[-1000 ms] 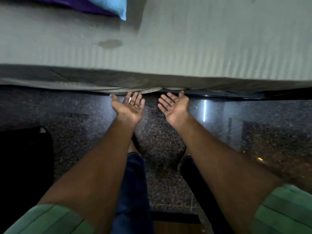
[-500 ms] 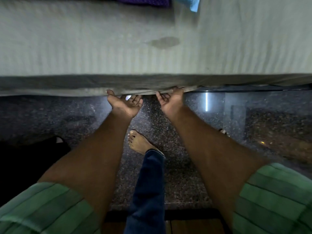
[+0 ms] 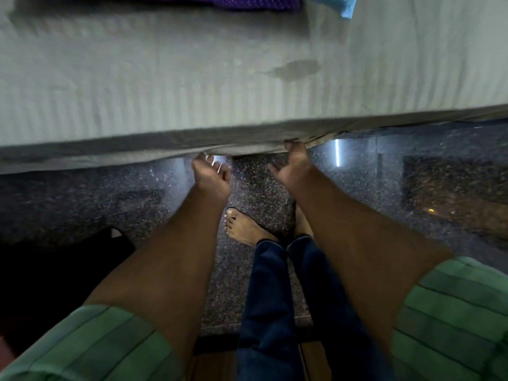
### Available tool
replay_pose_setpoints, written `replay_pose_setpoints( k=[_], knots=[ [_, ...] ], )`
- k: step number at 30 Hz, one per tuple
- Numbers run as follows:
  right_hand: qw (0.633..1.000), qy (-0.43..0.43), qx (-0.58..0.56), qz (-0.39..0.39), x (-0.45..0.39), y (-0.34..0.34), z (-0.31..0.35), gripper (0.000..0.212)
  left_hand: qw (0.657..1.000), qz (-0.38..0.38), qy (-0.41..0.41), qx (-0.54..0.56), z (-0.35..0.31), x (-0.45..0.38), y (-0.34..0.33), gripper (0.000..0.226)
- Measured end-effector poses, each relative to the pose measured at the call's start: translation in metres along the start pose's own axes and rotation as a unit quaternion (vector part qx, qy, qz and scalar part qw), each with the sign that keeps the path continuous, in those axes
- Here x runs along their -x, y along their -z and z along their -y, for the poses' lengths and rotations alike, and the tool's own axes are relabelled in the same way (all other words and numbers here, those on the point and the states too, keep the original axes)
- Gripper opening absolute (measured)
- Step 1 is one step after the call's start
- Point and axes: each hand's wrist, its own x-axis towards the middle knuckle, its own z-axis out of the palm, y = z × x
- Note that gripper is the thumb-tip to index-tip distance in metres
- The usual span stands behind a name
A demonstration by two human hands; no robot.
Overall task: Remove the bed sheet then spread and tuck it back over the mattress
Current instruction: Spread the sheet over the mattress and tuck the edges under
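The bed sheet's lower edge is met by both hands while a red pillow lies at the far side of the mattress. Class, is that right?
Not quite. In the head view the pillow is purple, not red. Both the left hand and right hand do reach the bed sheet at its lower edge.

Bed sheet on mattress, near edge seen from above.

I see the bed sheet [image 3: 192, 86], pale grey-green with faint woven stripes, lying spread flat over the top of the mattress [image 3: 82, 149], creased lightly. A darker oval stain sits right of centre. The sheet folds over the near edge and hangs down the side; its lower hem bunches into loose folds near the middle, where I cannot tell whether it is tucked under.
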Motion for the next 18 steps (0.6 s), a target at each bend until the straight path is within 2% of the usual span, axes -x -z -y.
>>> replay_pose_setpoints(
  k=[2, 4, 5, 8, 11, 15, 18],
  knots=[
    [0.998, 0.038, -0.025, -0.036, 0.024, -0.003, 0.012, 0.030, 0.999, -0.002, 0.042, 0.009, 0.011, -0.001, 0.003, 0.044],
    [0.995, 0.074, -0.007, -0.068, 0.024, -0.003, 0.013, 0.024, 0.994, 0.044, 0.063, 0.078, 0.019, -0.005, 0.006, 0.054],
    [0.996, 0.069, -0.042, -0.048, 0.020, -0.001, 0.015, 0.021, 0.990, 0.065, 0.065, 0.109, 0.021, -0.005, 0.006, 0.061],
    [0.992, 0.101, -0.031, -0.066, 0.022, 0.001, 0.015, 0.029, 0.981, 0.099, 0.047, 0.161, 0.022, 0.000, -0.001, 0.067],
    [0.995, 0.079, -0.045, -0.031, 0.034, -0.007, 0.020, 0.011, 0.979, 0.083, 0.028, 0.184, 0.019, 0.011, -0.009, 0.067],
    [0.996, 0.062, -0.061, -0.022, 0.054, -0.008, 0.021, 0.034, 0.979, 0.059, 0.004, 0.193, 0.016, 0.017, -0.018, 0.065],
    [0.994, 0.045, -0.096, 0.014, 0.055, -0.006, 0.019, 0.038, 0.983, 0.046, -0.023, 0.178, 0.021, 0.012, -0.024, 0.064]
  ],
)
